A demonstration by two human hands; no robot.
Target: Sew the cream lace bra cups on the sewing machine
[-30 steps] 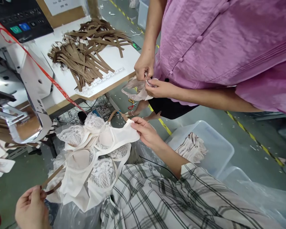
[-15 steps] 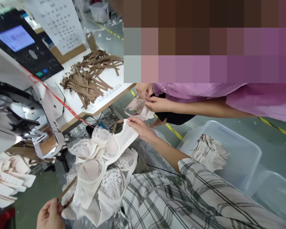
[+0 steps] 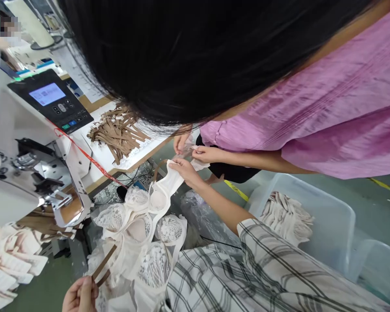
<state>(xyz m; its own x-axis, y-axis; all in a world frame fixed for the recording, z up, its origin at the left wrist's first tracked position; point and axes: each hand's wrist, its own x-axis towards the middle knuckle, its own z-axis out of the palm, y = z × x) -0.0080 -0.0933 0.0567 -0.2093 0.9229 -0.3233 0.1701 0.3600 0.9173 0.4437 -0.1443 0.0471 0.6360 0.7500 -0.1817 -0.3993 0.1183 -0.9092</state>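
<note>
At the lower left, my left hand (image 3: 79, 294) pinches a narrow brown strap (image 3: 104, 262) between thumb and fingers. My right hand (image 3: 186, 171) grips the wing of a white bra (image 3: 159, 197), which stretches down toward my lap. A second brown strap (image 3: 160, 167) loops beside that wing. Several white bras with lace cups (image 3: 154, 264) lie in a pile between my hands, over my lap and on clear plastic. How the strap in my left hand joins the bra is hidden.
A sewing machine (image 3: 56, 195) and its control panel (image 3: 52, 99) stand at left. Brown straps (image 3: 118, 134) lie on the white table (image 3: 133, 162). Finished-looking fabric pieces hang at lower left. A co-worker's hand (image 3: 209, 154) works close beside mine. A clear bin (image 3: 331, 216) holds fabric pieces.
The co-worker's head has leaned in over the table. My left hand has shifted slightly right and down with the strap. My right hand keeps its hold on the bra wing.
</note>
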